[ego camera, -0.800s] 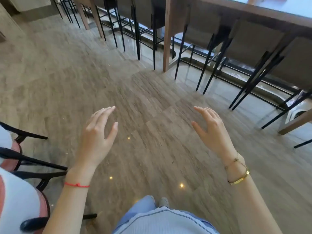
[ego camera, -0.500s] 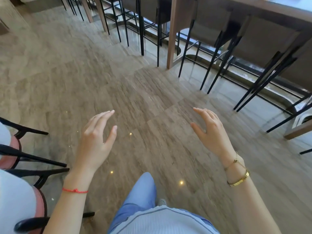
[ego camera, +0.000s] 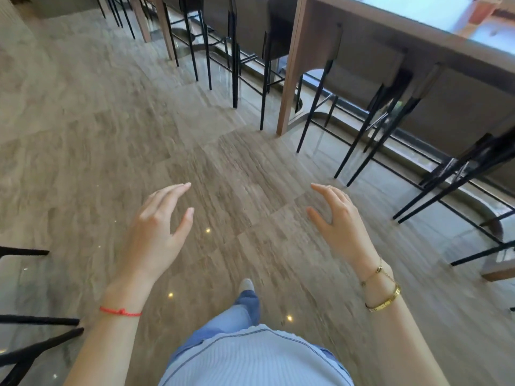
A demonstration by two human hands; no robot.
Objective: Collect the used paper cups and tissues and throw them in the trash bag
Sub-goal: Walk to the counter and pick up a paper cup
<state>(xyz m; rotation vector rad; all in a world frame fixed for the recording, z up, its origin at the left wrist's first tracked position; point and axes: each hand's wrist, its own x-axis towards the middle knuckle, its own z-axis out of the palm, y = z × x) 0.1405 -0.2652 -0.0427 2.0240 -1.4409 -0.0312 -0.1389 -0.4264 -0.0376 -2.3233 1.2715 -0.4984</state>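
Ahead, right: table (ego camera: 320,37), black stool legs (ego camera: 365,140), slightly blurred; hands empty.

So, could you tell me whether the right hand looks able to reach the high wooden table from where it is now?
Probably not yet. The right hand hangs open over bare floor, while the table stands farther ahead behind black stools. Nothing blocks the path toward it.

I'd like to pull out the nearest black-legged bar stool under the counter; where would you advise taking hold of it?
My advice: grip the bar stool by the top edge of its backrest, from the aisle side. The back faces outward while seat and splayed black legs sit under the counter. Both left hand and right hand are free.
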